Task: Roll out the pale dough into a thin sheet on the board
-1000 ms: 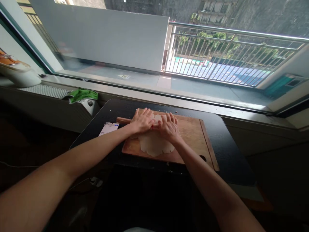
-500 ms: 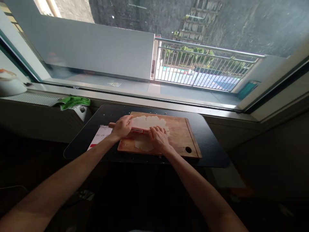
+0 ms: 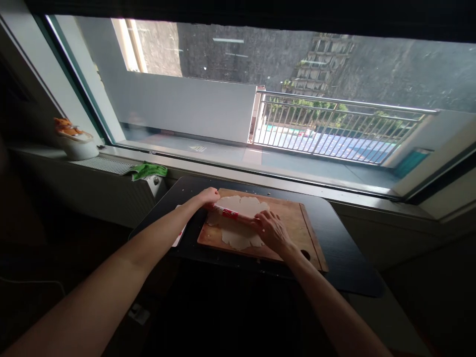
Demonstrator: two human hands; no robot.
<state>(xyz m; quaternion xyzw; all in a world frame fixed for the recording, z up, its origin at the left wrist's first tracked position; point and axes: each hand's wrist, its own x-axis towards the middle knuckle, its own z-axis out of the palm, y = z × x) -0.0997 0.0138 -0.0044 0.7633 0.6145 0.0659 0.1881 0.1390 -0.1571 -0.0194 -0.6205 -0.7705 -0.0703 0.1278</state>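
Observation:
A flat, pale sheet of dough [image 3: 241, 236] with ragged edges lies on a wooden cutting board [image 3: 292, 225]. Across it runs a rolling pin [image 3: 243, 218] with a red and white label, slanting down to the right. My left hand [image 3: 208, 196] is closed round the pin's left end, near the board's far left corner. Round the right end my right hand [image 3: 271, 229] is closed, over the dough's right side. The hands cover both ends of the pin.
The board rests on a black table [image 3: 344, 255] under a wide window. Partly behind my left forearm lies a phone [image 3: 180, 237]. A green cloth [image 3: 149, 170] hangs over the radiator [image 3: 122, 186], with a white pot [image 3: 80, 147] at the far left.
The view has tilted up and swung left. The rolling pin now slants more, and more dough shows on the near side of it. Both hands still hold the pin.

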